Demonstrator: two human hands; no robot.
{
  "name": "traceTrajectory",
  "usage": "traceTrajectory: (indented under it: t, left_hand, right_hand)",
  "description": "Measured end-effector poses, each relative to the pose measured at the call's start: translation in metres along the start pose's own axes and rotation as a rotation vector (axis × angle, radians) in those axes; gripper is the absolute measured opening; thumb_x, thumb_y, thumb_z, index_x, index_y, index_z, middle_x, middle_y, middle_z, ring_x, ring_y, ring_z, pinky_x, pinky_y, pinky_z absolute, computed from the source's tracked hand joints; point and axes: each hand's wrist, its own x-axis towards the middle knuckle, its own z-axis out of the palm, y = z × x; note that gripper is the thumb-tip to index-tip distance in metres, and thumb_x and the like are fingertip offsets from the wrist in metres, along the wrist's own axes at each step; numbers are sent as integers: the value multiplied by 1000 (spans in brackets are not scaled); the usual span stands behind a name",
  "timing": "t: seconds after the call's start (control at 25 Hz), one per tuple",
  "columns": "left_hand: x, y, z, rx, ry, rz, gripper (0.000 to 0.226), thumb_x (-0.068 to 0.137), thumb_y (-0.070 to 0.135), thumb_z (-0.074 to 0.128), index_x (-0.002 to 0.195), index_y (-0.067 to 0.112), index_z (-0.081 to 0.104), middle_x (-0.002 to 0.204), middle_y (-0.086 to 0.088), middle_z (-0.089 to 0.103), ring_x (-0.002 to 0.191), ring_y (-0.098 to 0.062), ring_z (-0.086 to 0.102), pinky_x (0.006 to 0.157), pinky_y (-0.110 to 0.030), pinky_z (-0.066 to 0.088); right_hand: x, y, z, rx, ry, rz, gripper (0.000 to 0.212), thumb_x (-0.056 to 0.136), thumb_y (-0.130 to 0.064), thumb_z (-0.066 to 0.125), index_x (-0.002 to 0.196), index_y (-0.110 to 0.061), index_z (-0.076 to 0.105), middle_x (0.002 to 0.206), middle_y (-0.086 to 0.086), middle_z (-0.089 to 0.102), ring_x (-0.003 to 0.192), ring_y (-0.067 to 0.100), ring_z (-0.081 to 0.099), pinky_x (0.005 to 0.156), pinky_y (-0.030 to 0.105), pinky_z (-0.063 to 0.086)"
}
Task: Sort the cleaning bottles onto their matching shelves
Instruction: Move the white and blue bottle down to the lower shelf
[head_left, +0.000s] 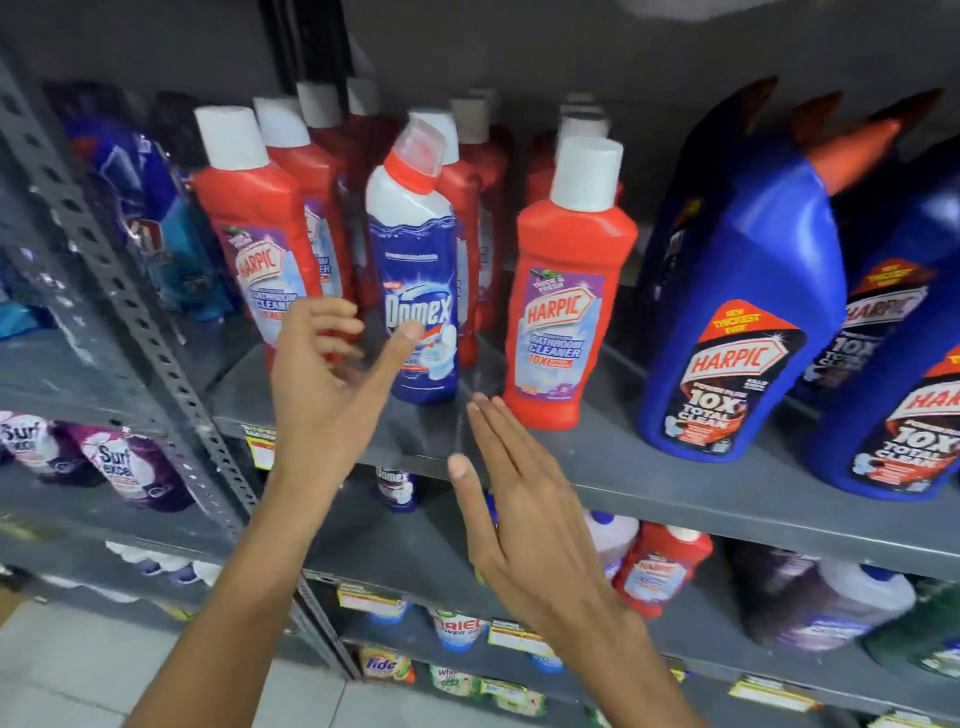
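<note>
A blue and white Domex bottle (415, 270) stands upright on the grey metal shelf (649, 467), among red Harpic bathroom cleaner bottles. One red Harpic bottle (566, 291) is to its right, another (254, 234) to its left, with more red ones behind. My left hand (332, 374) is open just left of the Domex bottle, thumb tip against its label, fingers spread. My right hand (524, 514) is open and flat, below and in front of the shelf edge, holding nothing.
Large blue Harpic bottles (737, 312) fill the right of the shelf. A slotted upright post (130, 322) divides off the left bay with Surf Excel packs (124, 462). Lower shelves hold another Domex bottle (397, 488), a red bottle (660, 566) and detergent packs.
</note>
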Motion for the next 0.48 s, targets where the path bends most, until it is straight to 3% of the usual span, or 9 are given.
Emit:
traceTrajectory:
  t: [0.08, 0.16, 0.28, 0.36, 0.48]
  left_hand:
    - [18, -11, 2, -31, -192, -22, 62, 77, 35, 92, 126, 22, 57, 116, 8, 72, 96, -3, 70, 77, -15, 54]
    - [33, -20, 5, -83, -360, -29, 59, 82, 20, 89, 133, 18, 58, 121, 8, 76, 101, 1, 73, 85, -15, 56]
    - [48, -30, 1, -128, -427, -44, 51, 84, 7, 85, 129, 17, 62, 114, 8, 80, 99, -1, 74, 90, -20, 58]
    - [48, -27, -7, -140, -453, -28, 49, 83, 4, 85, 124, 22, 64, 105, 16, 82, 97, 1, 76, 85, -16, 60]
    - [37, -18, -23, -173, -454, -34, 53, 80, 5, 86, 127, 20, 65, 107, 18, 82, 100, -1, 76, 87, -17, 62]
  right_hand:
    - [12, -5, 19, -100, 7, 27, 61, 114, -47, 30, 161, -12, 44, 171, 2, 43, 160, 13, 34, 132, 24, 21]
    - [18, -8, 36, -252, 72, 22, 56, 114, -40, 33, 154, -7, 54, 163, 9, 53, 154, 20, 48, 130, 33, 32]
    - [20, -8, 51, -388, 152, 23, 50, 112, -31, 40, 149, -4, 59, 157, 12, 59, 148, 25, 56, 126, 40, 41]
    - [19, -9, 55, -421, 178, 26, 50, 111, -29, 40, 149, -4, 59, 157, 12, 60, 147, 25, 56, 125, 40, 42]
    - [17, -9, 54, -441, 184, 19, 50, 112, -29, 38, 151, -5, 58, 158, 11, 59, 149, 23, 55, 126, 38, 39]
